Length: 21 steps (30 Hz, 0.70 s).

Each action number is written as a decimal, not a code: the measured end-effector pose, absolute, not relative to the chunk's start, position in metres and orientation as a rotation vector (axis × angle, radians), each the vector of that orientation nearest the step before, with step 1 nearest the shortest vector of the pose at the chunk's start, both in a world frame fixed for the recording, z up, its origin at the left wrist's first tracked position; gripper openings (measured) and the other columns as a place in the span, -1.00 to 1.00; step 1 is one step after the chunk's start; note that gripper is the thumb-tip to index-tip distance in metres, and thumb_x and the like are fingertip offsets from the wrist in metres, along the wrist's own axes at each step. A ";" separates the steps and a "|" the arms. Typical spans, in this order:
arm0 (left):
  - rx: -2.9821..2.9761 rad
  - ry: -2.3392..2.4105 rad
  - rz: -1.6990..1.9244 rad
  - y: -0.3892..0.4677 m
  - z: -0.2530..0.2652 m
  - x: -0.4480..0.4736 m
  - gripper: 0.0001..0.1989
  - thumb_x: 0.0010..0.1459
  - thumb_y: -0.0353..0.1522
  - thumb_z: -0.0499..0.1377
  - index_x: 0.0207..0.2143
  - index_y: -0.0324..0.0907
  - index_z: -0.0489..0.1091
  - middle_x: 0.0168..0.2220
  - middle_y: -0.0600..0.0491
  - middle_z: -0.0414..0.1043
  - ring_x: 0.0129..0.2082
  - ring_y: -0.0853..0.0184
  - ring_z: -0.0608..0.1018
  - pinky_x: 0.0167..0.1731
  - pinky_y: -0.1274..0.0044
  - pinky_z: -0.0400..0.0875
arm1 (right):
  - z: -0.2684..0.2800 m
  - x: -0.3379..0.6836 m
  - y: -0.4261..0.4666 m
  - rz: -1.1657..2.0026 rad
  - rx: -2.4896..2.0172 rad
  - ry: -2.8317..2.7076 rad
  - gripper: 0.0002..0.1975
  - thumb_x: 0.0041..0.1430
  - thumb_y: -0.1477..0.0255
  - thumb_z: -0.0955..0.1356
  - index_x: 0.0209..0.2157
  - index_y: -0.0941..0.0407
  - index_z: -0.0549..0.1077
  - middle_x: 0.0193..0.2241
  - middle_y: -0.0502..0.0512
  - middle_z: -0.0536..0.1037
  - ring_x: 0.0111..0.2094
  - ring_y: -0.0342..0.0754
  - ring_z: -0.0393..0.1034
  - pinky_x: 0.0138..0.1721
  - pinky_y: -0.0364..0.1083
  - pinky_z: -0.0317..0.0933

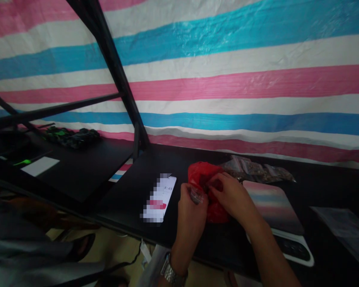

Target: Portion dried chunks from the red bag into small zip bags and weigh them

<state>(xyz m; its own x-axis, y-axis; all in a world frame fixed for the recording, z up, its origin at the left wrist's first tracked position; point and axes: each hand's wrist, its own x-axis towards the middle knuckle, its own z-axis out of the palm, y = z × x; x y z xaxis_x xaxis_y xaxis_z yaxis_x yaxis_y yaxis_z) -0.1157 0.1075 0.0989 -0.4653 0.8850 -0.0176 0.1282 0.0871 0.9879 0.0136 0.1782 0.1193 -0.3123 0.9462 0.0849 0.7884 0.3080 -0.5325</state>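
A metal watch (174,273) circles the left wrist, nearest the camera. Just beyond, the left hand (193,209) has its thumb and fingers closed on a small clear packet (196,195), right at the red bag (202,171). The right hand (229,195) reaches in from the other side, fingers bent together at the bag's opening; whether they pinch anything I cannot tell. The bag sits crumpled on the black table (122,207), between and behind the hands.

Left of the hands lies a lit phone (164,197). Right of them, beside the right forearm, is a scale (273,207), its shiny plate mirroring stripes; clear bags (344,223) lie flat farther right. Behind the red bag rest filled packets (253,167).

On the table to the left are a white card (40,166) and, farther back, a dark pile (74,137) with green bits. A striped sheet (227,83) hangs behind everything.
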 end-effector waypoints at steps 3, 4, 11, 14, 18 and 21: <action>0.943 1.620 1.549 0.113 0.096 -0.118 -0.74 0.01 -0.54 0.26 -0.29 -0.11 0.29 -0.43 0.19 0.42 -0.43 0.35 0.52 -0.36 0.53 0.39 | 0.119 0.011 0.176 0.707 -1.501 -2.159 -0.86 0.26 0.54 0.40 -0.19 0.09 0.59 -0.11 0.14 0.66 -0.10 0.03 0.56 -0.06 -0.05 0.32; 0.919 1.601 1.583 0.114 0.095 -0.119 -0.73 -0.02 -0.55 0.25 -0.30 -0.11 0.28 -0.44 0.21 0.39 -0.44 0.36 0.49 -0.38 0.55 0.37 | 0.119 0.011 0.174 0.764 -1.490 -2.142 -0.87 0.26 0.53 0.40 -0.19 0.10 0.60 -0.14 0.14 0.68 -0.13 0.03 0.57 -0.08 -0.05 0.32; 0.803 1.457 1.724 0.116 0.096 -0.126 -0.70 -0.08 -0.50 0.24 -0.29 -0.10 0.25 -0.44 0.25 0.33 -0.46 0.42 0.42 -0.39 0.59 0.35 | 0.123 0.016 0.171 1.052 -1.368 -2.004 -0.92 0.27 0.44 0.40 -0.28 0.10 0.59 -0.28 0.09 0.72 -0.25 0.00 0.61 -0.20 -0.08 0.35; 0.822 1.467 1.718 0.115 0.096 -0.129 -0.70 -0.07 -0.47 0.25 -0.28 -0.08 0.24 -0.43 0.26 0.31 -0.46 0.43 0.40 -0.39 0.60 0.33 | 0.124 0.023 0.172 1.122 -1.368 -1.964 -0.89 0.29 0.40 0.38 -0.28 0.10 0.57 -0.32 0.06 0.70 -0.29 -0.03 0.59 -0.25 -0.10 0.35; 0.940 1.585 1.767 0.117 0.094 -0.133 -0.72 -0.03 -0.48 0.23 -0.28 -0.08 0.24 -0.43 0.25 0.28 -0.45 0.42 0.39 -0.36 0.58 0.32 | 0.131 0.040 0.167 1.240 -1.297 -2.073 -0.88 0.27 0.39 0.37 -0.25 0.10 0.57 -0.38 0.02 0.64 -0.37 -0.07 0.51 -0.36 -0.13 0.30; 1.029 1.689 1.766 0.114 0.097 -0.134 -0.72 -0.01 -0.53 0.20 -0.28 -0.07 0.23 -0.42 0.23 0.27 -0.45 0.39 0.40 -0.37 0.56 0.30 | 0.140 0.055 0.159 1.356 -1.249 -2.186 -0.89 0.21 0.43 0.40 -0.23 0.09 0.57 -0.44 -0.02 0.59 -0.43 -0.08 0.45 -0.43 -0.15 0.25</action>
<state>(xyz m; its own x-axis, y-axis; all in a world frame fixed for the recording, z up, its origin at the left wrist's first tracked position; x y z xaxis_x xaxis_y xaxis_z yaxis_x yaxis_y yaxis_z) -0.1342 0.1140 0.0969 -0.5987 0.7788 0.1870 0.1517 -0.1189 0.9812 0.0545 0.1591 0.1398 -0.5862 0.7868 -0.1930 0.5226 0.1852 -0.8322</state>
